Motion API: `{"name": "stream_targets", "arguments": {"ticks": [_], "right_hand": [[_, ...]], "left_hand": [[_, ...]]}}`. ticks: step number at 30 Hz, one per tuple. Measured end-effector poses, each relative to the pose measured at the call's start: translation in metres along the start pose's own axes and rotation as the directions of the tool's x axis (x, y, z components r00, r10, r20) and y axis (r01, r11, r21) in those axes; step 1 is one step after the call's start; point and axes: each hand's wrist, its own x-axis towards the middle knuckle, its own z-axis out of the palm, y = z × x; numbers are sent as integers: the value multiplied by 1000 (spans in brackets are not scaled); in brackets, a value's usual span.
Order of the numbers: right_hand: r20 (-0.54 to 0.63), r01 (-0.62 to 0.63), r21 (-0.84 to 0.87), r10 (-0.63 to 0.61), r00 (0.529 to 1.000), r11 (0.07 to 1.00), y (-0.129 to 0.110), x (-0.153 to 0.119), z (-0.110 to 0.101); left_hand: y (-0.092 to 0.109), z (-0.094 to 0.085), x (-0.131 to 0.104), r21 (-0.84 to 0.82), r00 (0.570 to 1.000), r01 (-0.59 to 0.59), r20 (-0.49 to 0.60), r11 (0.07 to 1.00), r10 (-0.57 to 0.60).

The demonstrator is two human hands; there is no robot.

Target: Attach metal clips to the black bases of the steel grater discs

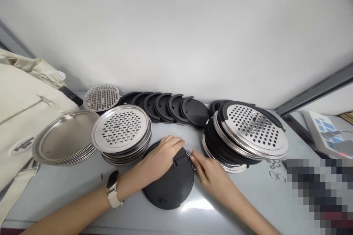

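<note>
A round black disc [171, 187] lies on the grey table in front of me. Across its upper left part rests my left hand [162, 156], its fingers together over the disc's top edge; what they grip, if anything, is hidden. My right hand [205, 168] pinches a small metal ring [193, 166] at the disc's upper right edge. A metal clip [188, 153] shows beside those fingertips. On my left wrist is a watch [112, 187].
Stacked grater plates [121, 128] and steel plates [66, 139] stand left. Overlapping black discs [195, 111] lie behind. A tall grater stack [253, 126] stands right, near loose rings [277, 176]. A cream bag [24, 99] is far left.
</note>
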Motion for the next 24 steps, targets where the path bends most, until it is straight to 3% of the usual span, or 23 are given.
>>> {"name": "stream_targets", "arguments": {"ticks": [14,24], "right_hand": [[-40,19,5,-19,999,1000,-1,-9,5],[-83,-34,3,34,996,999,-7,-17,8]], "left_hand": [[-8,7,-1,37,999,-38,-2,999,38],[4,0,1,72,1000,-9,-2,997,9]]}}
